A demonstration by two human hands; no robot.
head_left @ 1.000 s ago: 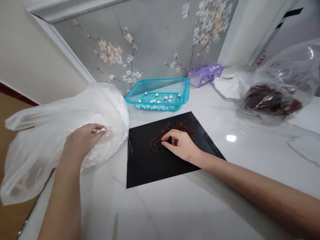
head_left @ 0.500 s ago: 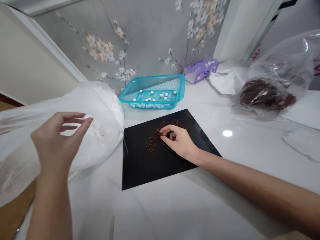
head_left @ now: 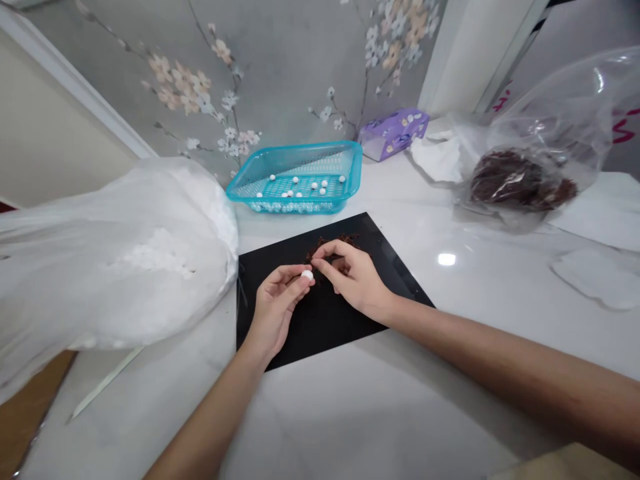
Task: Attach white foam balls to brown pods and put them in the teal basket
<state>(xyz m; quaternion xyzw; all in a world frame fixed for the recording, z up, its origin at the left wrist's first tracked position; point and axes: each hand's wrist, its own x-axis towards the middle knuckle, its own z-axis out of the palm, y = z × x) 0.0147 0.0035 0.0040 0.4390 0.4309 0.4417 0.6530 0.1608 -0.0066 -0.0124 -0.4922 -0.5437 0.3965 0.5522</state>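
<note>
My left hand point(head_left: 278, 303) hovers over the black mat point(head_left: 325, 313) and pinches a small white ball point(head_left: 307, 275) between thumb and fingertips. Right beside it, my right hand point(head_left: 351, 277) has its fingers pinched together at the edge of a small pile of dark red-brown dried bits point(head_left: 330, 245) on the mat; what it pinches is too small to make out. The two hands' fingertips almost touch. A big white plastic bag point(head_left: 125, 260) holding more white balls lies to the left.
A turquoise basket point(head_left: 300, 177) with several white balls stands behind the mat. A clear bag of dark dried material point(head_left: 520, 180) lies at the right, near a purple tissue box point(head_left: 395, 133) and white papers point(head_left: 595, 280). The white marble counter's edge runs at the lower left.
My left hand left the white bag, swung right and now holds a white ball over the mat. My right hand stayed at the dark pile, fingers pinching. The view shifted slightly.
</note>
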